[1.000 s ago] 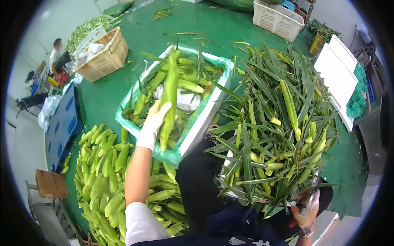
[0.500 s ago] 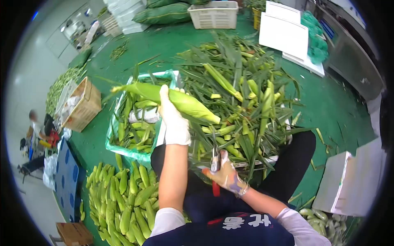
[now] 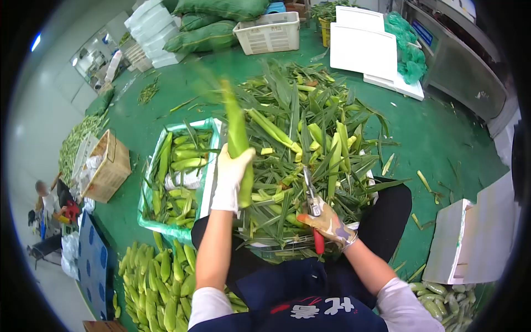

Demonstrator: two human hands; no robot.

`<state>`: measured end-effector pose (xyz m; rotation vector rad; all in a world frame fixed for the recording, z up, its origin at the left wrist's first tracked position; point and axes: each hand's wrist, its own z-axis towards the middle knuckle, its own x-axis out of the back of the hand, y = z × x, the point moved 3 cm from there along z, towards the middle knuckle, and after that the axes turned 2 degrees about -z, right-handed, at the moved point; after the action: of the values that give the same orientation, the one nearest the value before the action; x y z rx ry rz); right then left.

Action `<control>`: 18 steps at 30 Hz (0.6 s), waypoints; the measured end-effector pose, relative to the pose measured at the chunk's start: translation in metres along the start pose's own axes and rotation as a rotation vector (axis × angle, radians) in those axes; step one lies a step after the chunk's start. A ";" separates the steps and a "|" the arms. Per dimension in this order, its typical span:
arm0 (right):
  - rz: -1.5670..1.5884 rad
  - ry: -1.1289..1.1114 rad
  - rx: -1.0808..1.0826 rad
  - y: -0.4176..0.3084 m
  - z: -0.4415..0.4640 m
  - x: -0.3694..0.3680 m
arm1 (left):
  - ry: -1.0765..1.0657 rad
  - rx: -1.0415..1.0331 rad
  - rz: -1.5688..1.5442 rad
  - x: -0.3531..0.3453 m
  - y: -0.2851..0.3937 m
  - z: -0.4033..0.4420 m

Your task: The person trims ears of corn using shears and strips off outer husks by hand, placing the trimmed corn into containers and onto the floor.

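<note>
My left hand (image 3: pixel 228 180), in a white glove, is closed round an ear of corn in its husk (image 3: pixel 237 133), held upright with its leafy tip blurred. My right hand (image 3: pixel 329 224), in a patterned glove, grips red-handled pruning shears (image 3: pixel 312 202) with the blades pointing up and away. Beyond the shears lies a large heap of cut leaves and stalks (image 3: pixel 310 122). To the left, a foam box lined with green plastic (image 3: pixel 145 202) holds husked ears and a pale wrapped bundle (image 3: pixel 185 179).
A pile of corn (image 3: pixel 160 282) lies at the lower left beside a blue pallet (image 3: pixel 93 265). White crate (image 3: pixel 268 34), green sacks (image 3: pixel 204 39) and white foam lids (image 3: pixel 362 52) stand at the back. An open foam box (image 3: pixel 451 243) is at the right. A person (image 3: pixel 50 202) sits far left.
The view has swung right. My left hand has turned the corn from slanting to upright. My right hand has come in from the far lower right with the shears, towards the front of the leaf heap.
</note>
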<state>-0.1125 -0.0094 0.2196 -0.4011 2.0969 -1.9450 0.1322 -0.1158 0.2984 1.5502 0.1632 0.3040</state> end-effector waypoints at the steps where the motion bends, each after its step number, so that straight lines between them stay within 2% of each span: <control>1: -0.112 -0.056 -0.023 0.002 0.011 0.008 | -0.049 -0.050 0.225 -0.001 0.014 -0.013; 3: -0.136 -0.057 0.099 -0.036 0.025 0.013 | -0.132 -0.212 0.573 -0.001 0.023 -0.028; 4: -0.293 -0.075 0.027 -0.038 0.035 0.021 | -0.175 -0.203 0.715 -0.004 0.034 -0.039; 5: -0.355 -0.033 0.163 -0.032 0.047 0.026 | -0.215 -0.192 0.855 -0.005 0.040 -0.048; 7: -0.482 -0.149 0.022 -0.045 0.062 0.040 | -0.312 -0.310 1.126 -0.006 0.034 -0.060; 9: -0.276 -0.321 0.089 -0.053 0.073 0.046 | -0.323 -0.365 1.171 -0.007 0.032 -0.069; 10: -0.434 -0.318 0.142 -0.064 0.068 0.054 | -0.327 -0.397 1.190 -0.008 0.032 -0.072; 11: -0.188 -0.289 0.004 -0.057 0.063 0.056 | -0.327 -0.433 1.209 -0.010 0.034 -0.073; 13: 0.304 -0.224 -0.258 -0.037 0.042 0.053 | -0.275 -0.515 1.136 -0.007 0.043 -0.069; 14: 0.297 -0.143 -0.215 -0.045 0.030 0.048 | -0.285 -0.412 0.942 -0.001 0.040 -0.065; 16: 0.196 -0.203 -0.144 -0.044 0.010 0.040 | -0.316 -0.139 0.588 0.007 0.031 -0.058; 18: 0.107 -0.269 -0.054 -0.042 -0.007 0.025 | -0.434 -0.003 0.259 0.005 0.011 -0.055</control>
<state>-0.1376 -0.0149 0.2620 -0.5189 1.9596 -1.6748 0.1202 -0.0613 0.3092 1.5990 -0.3801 0.1632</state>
